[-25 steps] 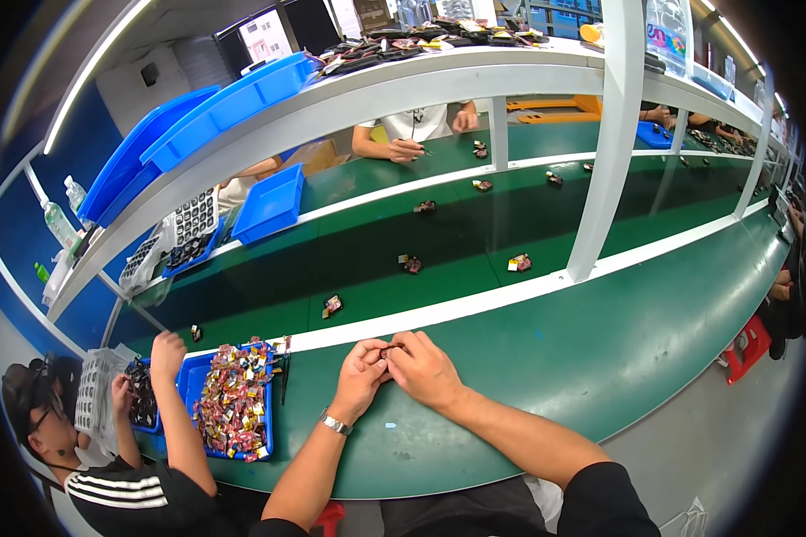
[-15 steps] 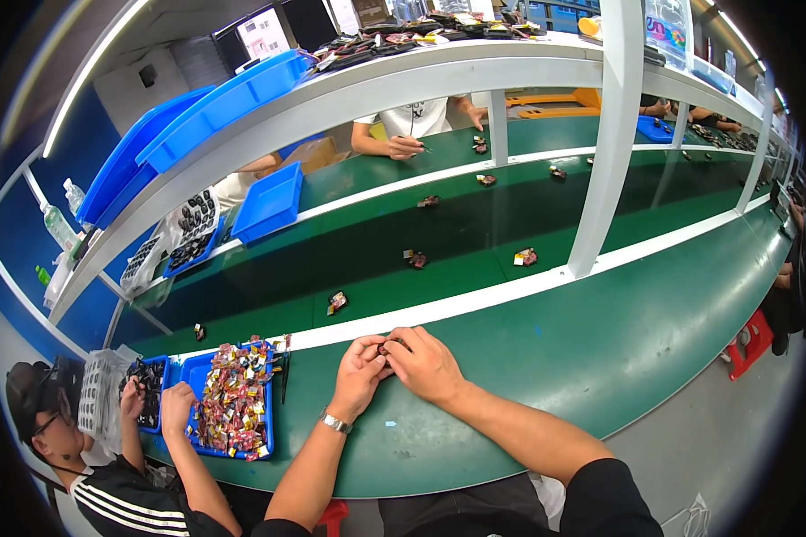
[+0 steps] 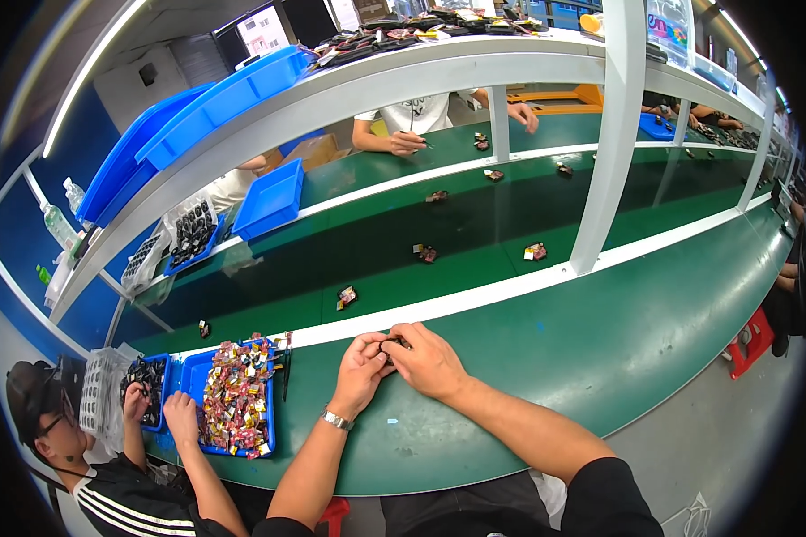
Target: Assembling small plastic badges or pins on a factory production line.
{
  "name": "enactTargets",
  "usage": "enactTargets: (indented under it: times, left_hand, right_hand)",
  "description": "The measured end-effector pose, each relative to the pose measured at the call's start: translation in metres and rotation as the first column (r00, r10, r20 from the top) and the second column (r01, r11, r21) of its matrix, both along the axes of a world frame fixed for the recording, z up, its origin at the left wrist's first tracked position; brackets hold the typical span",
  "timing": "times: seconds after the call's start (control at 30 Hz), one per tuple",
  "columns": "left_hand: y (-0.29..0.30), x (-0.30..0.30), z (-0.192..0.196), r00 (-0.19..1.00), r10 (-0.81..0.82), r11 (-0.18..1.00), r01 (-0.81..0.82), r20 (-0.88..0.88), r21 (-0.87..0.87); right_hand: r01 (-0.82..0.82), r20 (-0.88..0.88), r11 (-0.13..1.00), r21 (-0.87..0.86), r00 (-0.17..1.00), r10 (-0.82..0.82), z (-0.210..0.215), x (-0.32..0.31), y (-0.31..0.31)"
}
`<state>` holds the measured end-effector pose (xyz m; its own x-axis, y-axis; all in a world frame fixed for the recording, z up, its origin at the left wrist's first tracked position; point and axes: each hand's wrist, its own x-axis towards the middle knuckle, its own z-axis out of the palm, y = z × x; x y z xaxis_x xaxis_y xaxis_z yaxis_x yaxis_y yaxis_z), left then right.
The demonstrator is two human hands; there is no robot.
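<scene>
A small dark piece (image 3: pixel 402 342) is pinched by the curled left hand (image 3: pixel 359 369) and right hand (image 3: pixel 428 362) over the long green desk (image 3: pixel 546 358).

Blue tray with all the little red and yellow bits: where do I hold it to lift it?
Probably best: hold the blue tray by its near and right rims, coming from the right. Their raised edges show there, while a co-worker's hand is by the left side. The bits are heaped, so keep it level.
</scene>
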<state>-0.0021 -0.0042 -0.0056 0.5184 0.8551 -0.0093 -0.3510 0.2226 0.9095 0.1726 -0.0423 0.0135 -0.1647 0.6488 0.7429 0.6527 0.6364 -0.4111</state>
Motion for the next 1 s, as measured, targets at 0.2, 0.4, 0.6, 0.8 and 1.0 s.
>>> enactTargets:
  times: [0.2,0.4,0.6,0.8,1.0]
  left_hand:
    - [0.0,-0.003,-0.002,0.999,-0.039,0.998,0.04,-0.006,0.042]
    - [-0.003,0.007,0.004,1.0,-0.015,0.999,0.015,0.013,0.043]
    - [-0.002,0.001,0.0,0.998,0.01,0.993,-0.003,-0.062,0.118]
    - [0.002,0.003,-0.003,0.994,-0.056,0.992,0.066,-0.094,0.106]
    - [0.004,-0.002,-0.004,0.994,-0.007,0.997,0.015,-0.107,0.077]
  right_hand:
    - [-0.037,-0.019,0.998,-0.047,0.999,0.036,-0.003,0.004,0.002]
    - [-0.046,0.023,0.997,-0.07,0.999,0.047,0.002,0.017,0.003]
    - [-0.139,-0.112,0.973,-0.182,0.986,0.12,-0.002,0.017,0.004]
    - [-0.205,-0.215,0.929,-0.308,0.966,0.142,-0.001,0.026,0.002]
    - [0.085,-0.105,0.996,-0.027,0.991,-0.088,0.011,0.072,0.033]
